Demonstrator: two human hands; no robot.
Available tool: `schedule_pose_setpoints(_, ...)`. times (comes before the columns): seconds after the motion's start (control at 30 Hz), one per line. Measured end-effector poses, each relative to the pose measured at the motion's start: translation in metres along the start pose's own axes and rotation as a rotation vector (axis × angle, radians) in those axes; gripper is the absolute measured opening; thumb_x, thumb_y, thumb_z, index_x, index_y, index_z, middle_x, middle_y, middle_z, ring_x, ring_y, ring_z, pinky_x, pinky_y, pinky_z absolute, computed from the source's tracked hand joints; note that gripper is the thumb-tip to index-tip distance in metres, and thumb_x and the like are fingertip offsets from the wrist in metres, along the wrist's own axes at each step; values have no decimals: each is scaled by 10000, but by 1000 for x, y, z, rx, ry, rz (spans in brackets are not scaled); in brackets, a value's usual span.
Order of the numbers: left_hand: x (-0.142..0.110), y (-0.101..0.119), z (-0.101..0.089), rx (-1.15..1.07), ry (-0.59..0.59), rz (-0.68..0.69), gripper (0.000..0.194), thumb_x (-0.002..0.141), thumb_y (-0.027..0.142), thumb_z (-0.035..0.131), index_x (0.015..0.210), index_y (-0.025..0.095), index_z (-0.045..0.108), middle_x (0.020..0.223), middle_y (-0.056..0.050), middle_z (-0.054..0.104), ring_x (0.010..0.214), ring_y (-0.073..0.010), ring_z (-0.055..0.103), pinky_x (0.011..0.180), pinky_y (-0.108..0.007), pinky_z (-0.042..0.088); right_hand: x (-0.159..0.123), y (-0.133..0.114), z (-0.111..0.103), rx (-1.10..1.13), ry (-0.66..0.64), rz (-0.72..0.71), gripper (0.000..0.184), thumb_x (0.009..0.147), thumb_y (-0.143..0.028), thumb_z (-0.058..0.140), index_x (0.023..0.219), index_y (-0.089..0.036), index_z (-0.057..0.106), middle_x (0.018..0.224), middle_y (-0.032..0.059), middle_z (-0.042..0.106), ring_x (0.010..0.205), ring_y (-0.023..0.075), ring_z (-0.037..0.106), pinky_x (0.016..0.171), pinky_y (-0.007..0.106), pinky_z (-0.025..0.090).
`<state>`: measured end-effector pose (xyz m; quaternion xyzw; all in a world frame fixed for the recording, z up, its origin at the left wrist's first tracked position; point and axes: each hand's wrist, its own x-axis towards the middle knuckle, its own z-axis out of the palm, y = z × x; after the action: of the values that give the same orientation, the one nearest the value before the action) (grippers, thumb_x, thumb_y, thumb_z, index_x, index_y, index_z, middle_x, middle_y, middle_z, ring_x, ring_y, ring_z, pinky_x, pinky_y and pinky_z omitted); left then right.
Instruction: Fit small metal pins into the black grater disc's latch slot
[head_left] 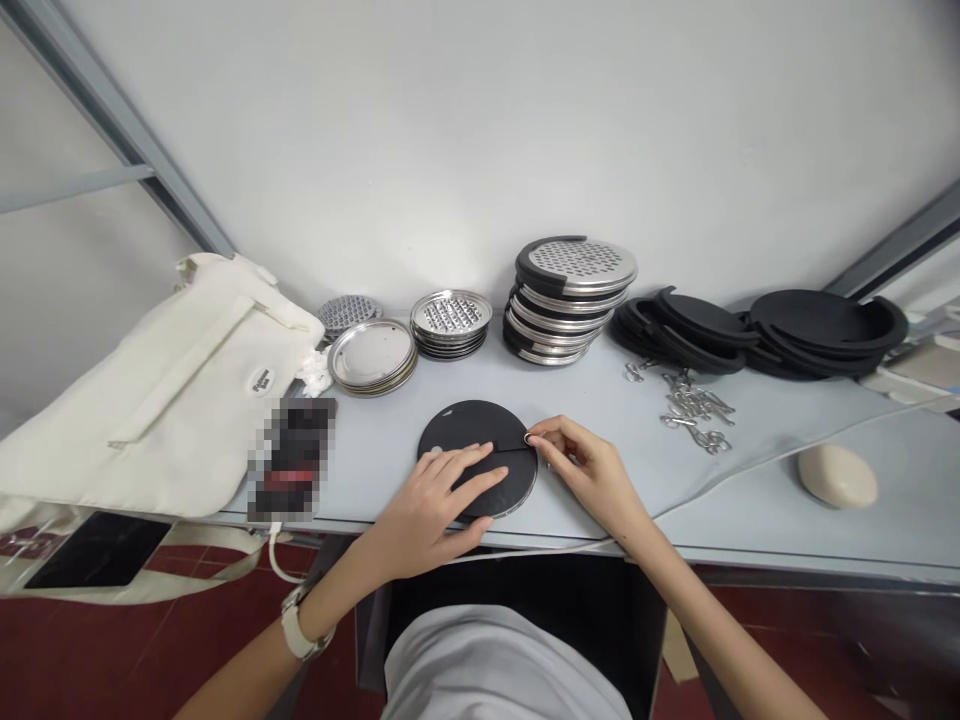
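Note:
A round black disc (465, 432) with a slot across it lies flat near the table's front edge. My left hand (439, 500) rests on the disc, fingers spread flat, pressing it down. My right hand (589, 470) is at the disc's right rim, its thumb and forefinger pinched on a small metal ring clip (529, 438) at the end of the slot.
Behind stand stacks of perforated metal discs (574, 295), smaller metal lids (373, 355), black rubber rims (757, 330) and a heap of metal clips (694, 405). A cream cloth bag (161, 400) lies left, a pale oval lump (836, 475) right, a phone (97, 550) lower left.

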<state>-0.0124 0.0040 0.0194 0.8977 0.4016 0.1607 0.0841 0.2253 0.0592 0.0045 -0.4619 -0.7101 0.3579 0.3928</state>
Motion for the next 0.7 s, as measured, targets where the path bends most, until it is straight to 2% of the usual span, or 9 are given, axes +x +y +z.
schedule_pose_setpoints(0.3, -1, 0, 1, -7, 2, 0, 485, 944, 289, 469, 1424, 244, 420, 1502, -95, 368, 1357, -259, 368, 1065, -431, 318, 1, 3, 1, 0, -6, -19, 230, 951, -331, 508, 1108, -199, 612, 817, 36, 651, 735, 178, 601, 719, 306, 485)
schedule_pose_setpoints(0.43, 0, 0, 0, 2, 8, 2, 489, 936, 286, 481, 1420, 247, 428, 1499, -90, 374, 1351, -256, 378, 1067, -429, 324, 0, 0, 0, -82, -29, -70, 244, 962, -293, 477, 1129, -211, 635, 863, 48, 653, 725, 176, 603, 695, 307, 491)
schedule_pose_setpoints(0.7, 0, 0, 0, 9, 0, -2, 486, 936, 289, 482, 1418, 246, 431, 1501, -83, 371, 1357, -249, 370, 1071, -418, 320, 0, -2, 0, -122, -46, -107, 226, 937, -265, 511, 1122, -187, 614, 771, 24, 593, 662, 163, 574, 618, 287, 484)
